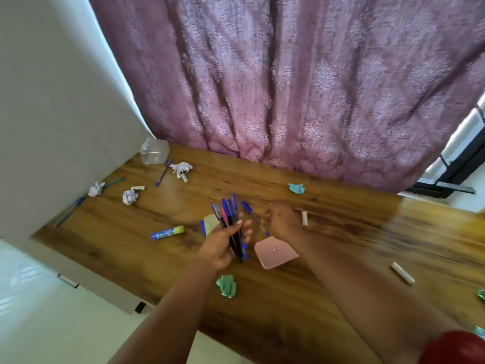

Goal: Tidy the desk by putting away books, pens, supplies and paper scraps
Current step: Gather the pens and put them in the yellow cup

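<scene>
1. Left hand point(223, 245), centre frame, has its grip clenched round a bunch of pens point(232, 227) – mostly blue caps, one pink/red, tips fanned upward.
2. Right hand point(282, 218), just right of the bunch, holds a single blue-capped pen point(253, 216) w/ a clear barrel; it's blurred, so how tight that grip is I cannot tell exactly, but fingers are round the pen.
3. Wooden table point(341, 232) fills the lower half; purple curtain point(288, 88) hangs behind it.
4. Loose stuff on table, left side: clear plastic box point(154, 151) at upper left corner, blue pen point(164, 172) beside it, white crumpled paper point(181, 167) touching a small white stick, 2 more white paper balls point(130, 197) near the left edge, a green pen point(114, 182), a blue pen point(70, 210) at far left edge.
5. Glue stick point(168, 232) – blue body, yellow cap – lies left of the left hand.
6. Pink pad point(275, 252) lies flat below the right hand; yellowish pad point(211, 223) partly hidden behind the pens.
7. Green paper scrap point(227, 285) under the left wrist; teal scrap point(296, 188) upper centre-right.
8. White chalk-like sticks: one point(304, 218) right of right hand, another point(402, 273) at lower right.
</scene>
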